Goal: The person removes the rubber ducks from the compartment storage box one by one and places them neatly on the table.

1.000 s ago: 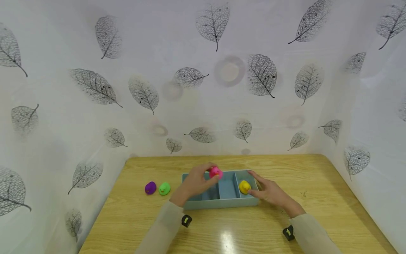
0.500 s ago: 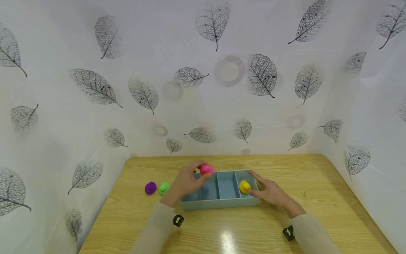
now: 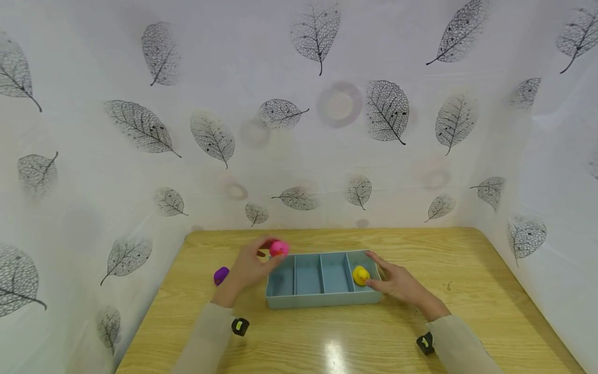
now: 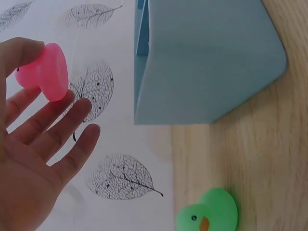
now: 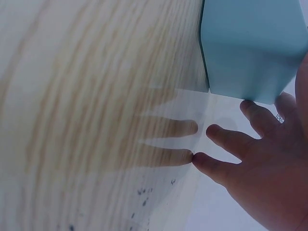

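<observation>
Your left hand point(image 3: 246, 267) pinches pink duck point(image 3: 279, 248) above blue tray's point(image 3: 322, 299) far-left corner. Your right hand point(image 3: 397, 283) rests flat, fingers relaxed, against tray's right end beside yellow duck point(image 3: 360, 275). Green duck point(image 4: 208, 211) visible only in left wrist view.

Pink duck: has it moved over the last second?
Yes. The left hand has carried the pink duck leftward: it was above the blue tray's middle compartments, now it is over the tray's left end.
</observation>
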The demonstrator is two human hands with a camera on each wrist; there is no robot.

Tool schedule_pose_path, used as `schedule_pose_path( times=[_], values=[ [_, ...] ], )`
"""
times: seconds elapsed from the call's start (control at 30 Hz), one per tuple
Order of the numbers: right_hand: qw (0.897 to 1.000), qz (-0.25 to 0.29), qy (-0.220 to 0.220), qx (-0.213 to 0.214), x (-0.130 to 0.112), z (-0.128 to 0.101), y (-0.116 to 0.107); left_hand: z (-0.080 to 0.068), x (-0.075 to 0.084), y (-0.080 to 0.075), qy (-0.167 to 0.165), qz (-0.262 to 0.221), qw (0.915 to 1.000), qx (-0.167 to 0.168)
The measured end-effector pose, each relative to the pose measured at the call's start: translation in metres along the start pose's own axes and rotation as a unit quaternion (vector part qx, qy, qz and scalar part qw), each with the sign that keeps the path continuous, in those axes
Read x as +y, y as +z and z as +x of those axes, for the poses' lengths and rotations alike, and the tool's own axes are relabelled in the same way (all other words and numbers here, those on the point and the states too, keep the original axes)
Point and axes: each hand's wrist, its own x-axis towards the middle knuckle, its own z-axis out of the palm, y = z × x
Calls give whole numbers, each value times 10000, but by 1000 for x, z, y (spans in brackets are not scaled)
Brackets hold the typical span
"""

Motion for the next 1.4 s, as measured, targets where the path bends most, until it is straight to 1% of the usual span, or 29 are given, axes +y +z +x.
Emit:
schedule_pose_path(
  times=[0.07, 0.23, 0.53, 0.77, 0.93, 1.17, 1.27, 1.4],
  values=[
    [10000, -15, 17, 5, -1, 0, 0, -3, -2, -4, -132, -16, 9999, 49],
    [10000, -4, 33, 8, -2, -1, 0, -9, -8, -11, -315, -113, 9993, 177],
    [10000, -17, 9, 20, -2, -1, 0, -19, -23, -22, -400, -119, 9986, 315],
    [10000, 41, 66, -11, -1, -1, 0, -26, -31, -35, -410, -171, 9979, 468],
    [10000, -23, 38, 23, 0, -1, 1, -33, -37, -45, -501, -93, 9967, 635],
    [10000, -50, 38, 48, 0, 0, 1, -43, -50, -57, -465, 119, 9941, 977],
    [10000, -32, 26, 34, 0, -1, 1, -47, -53, -62, -533, 199, 9927, 1067],
    [10000, -37, 42, 42, 0, -1, 1, -52, -54, -67, -736, 264, 9910, 1087]
  ],
)
